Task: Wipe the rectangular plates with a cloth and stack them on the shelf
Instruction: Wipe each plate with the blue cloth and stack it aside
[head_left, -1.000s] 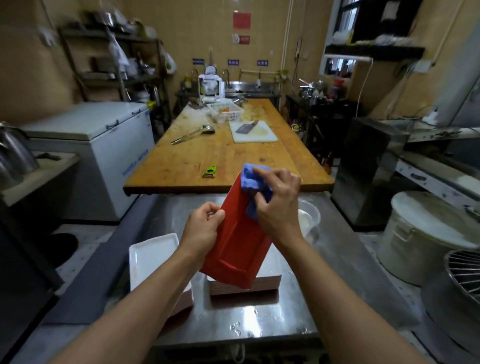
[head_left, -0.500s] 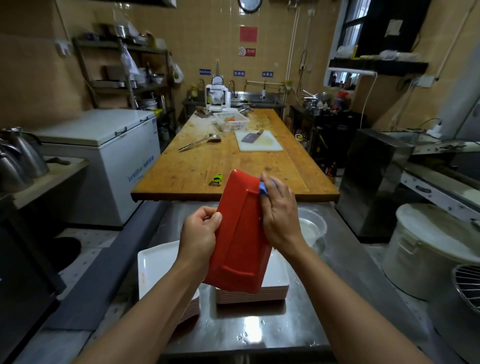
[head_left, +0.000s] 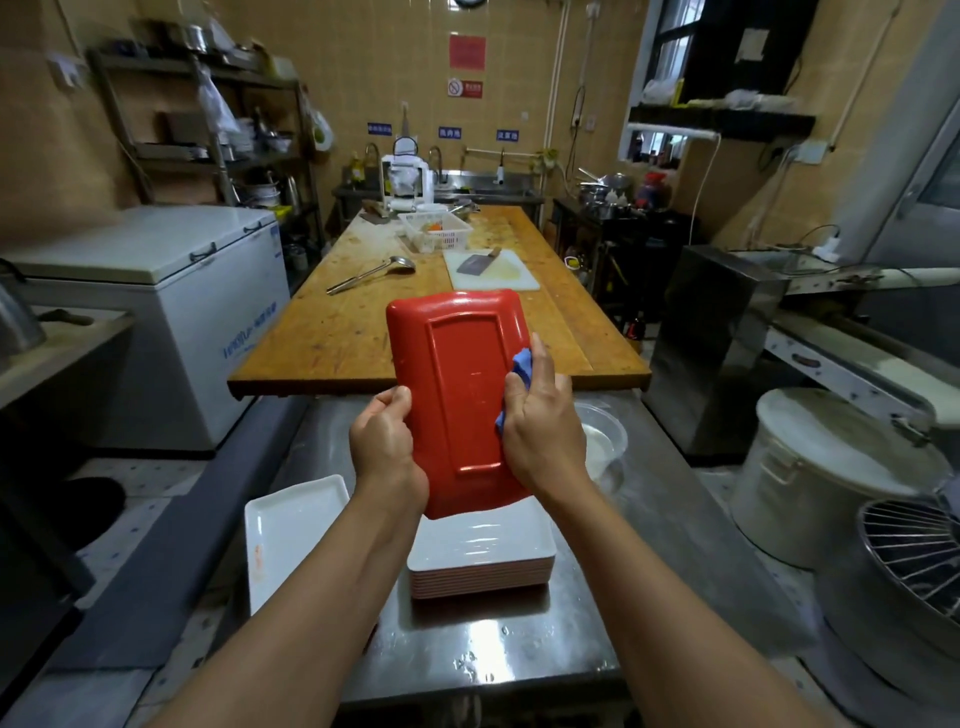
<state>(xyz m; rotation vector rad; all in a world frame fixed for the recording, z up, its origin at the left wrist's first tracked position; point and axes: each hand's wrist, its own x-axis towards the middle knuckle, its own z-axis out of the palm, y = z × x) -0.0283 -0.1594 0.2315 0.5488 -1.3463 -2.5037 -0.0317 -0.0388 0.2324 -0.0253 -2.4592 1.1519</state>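
Note:
I hold a red rectangular plate (head_left: 460, 395) upright in front of me, its underside facing me. My left hand (head_left: 387, 447) grips its lower left edge. My right hand (head_left: 540, 421) holds a blue cloth (head_left: 521, 366) against the plate's right edge; most of the cloth is hidden behind the hand and plate. Below the plate, a stack of white rectangular plates (head_left: 483, 558) sits on the steel counter (head_left: 519, 649). A second white plate (head_left: 291, 540) lies to the left, partly under my left forearm.
A clear bowl (head_left: 605, 441) stands on the counter behind my right hand. A long wooden table (head_left: 353, 332) with a cutting board, cleaver, ladle and basket stretches ahead. A white chest freezer (head_left: 171, 291) is left; a large white pot (head_left: 831, 467) and wire rack are right.
The plate has turned from a slanted, edge-on pose to face me flat with its underside. My right hand slid with the cloth from the top corner down to the right edge.

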